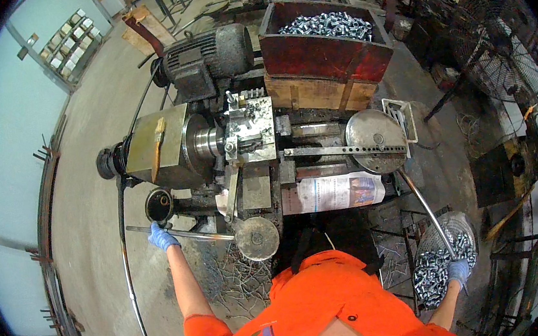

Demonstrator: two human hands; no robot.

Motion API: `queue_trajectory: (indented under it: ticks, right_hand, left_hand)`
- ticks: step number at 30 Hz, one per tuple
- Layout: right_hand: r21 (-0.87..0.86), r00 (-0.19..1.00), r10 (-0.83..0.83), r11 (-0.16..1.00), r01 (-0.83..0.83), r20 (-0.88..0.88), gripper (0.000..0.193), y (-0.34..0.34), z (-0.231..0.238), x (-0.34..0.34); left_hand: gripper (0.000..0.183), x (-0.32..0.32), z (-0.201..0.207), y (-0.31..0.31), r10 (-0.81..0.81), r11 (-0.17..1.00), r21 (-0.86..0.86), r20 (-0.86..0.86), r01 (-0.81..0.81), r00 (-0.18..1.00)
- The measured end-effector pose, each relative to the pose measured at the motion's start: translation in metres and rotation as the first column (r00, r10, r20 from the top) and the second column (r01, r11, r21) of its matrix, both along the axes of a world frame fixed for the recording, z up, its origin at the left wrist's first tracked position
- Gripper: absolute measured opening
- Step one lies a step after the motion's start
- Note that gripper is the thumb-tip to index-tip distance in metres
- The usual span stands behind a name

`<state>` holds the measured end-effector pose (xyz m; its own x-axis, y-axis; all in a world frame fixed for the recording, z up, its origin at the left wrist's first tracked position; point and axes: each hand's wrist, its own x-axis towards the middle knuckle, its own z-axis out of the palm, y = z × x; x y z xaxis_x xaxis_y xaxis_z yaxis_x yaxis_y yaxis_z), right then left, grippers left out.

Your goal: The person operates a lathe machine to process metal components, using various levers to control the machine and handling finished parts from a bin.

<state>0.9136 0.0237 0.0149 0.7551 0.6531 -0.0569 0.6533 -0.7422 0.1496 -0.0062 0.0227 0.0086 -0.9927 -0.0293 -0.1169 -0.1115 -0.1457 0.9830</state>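
My left hand (162, 236), in a blue glove, is closed round a metal lever rod (207, 236) that runs to a small round metal disc (257, 238). Just beyond it stands a dark round cup (159, 206) with something ring-shaped inside. Far to the right, my gloved right hand (458, 271) grips the lower end of a long metal rod (426, 210), which slopes down from a large round plate (376, 141). Under that hand lies a round mesh basket (464, 222) full of shiny metal pieces (430, 283). Finger detail is small on both hands.
Ahead is a machine with a metal chuck (205, 142), a clamp block (251, 131), a motor (207, 60) and a brush (159, 149). A red box (323, 52) of metal pieces stands behind. Metal scrap (238, 281) litters the floor; a fan (493, 43) is at right.
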Motion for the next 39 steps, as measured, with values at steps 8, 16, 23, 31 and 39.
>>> queue_trajectory:
  ticks: [8, 16, 23, 31, 39]
  right_hand:
    - [0.064, 0.996, 0.086, 0.994, -0.085, -0.016, 0.032, -0.007, -0.001, 0.001]
    - [0.015, 0.998, 0.065, 0.998, -0.065, -0.018, 0.036, 0.000, 0.008, -0.005]
    - [0.247, 0.954, 0.282, 0.922, -0.298, 0.098, 0.049, 0.054, 0.020, -0.096]
    - [-0.061, 0.870, 0.488, 0.873, -0.484, 0.075, 0.045, 0.147, 0.084, -0.153]
    - [0.030, 0.900, 0.358, 0.926, -0.377, 0.249, 0.045, 0.288, 0.093, -0.128]
  left_hand:
    - [0.017, 0.001, -0.002, -0.002, -0.011, 1.000, 0.019, -0.009, 0.011, 1.000]
    - [0.016, 0.004, -0.001, -0.001, 0.007, 1.000, 0.012, -0.027, -0.006, 1.000]
    - [0.016, 0.016, 0.007, 0.002, 0.004, 1.000, -0.028, -0.013, -0.004, 1.000]
    - [0.015, 0.007, -0.003, -0.007, -0.029, 0.998, -0.056, -0.019, 0.028, 0.999]
    - [0.018, 0.019, 0.004, 0.001, -0.084, 0.992, -0.095, 0.046, 0.088, 0.995]
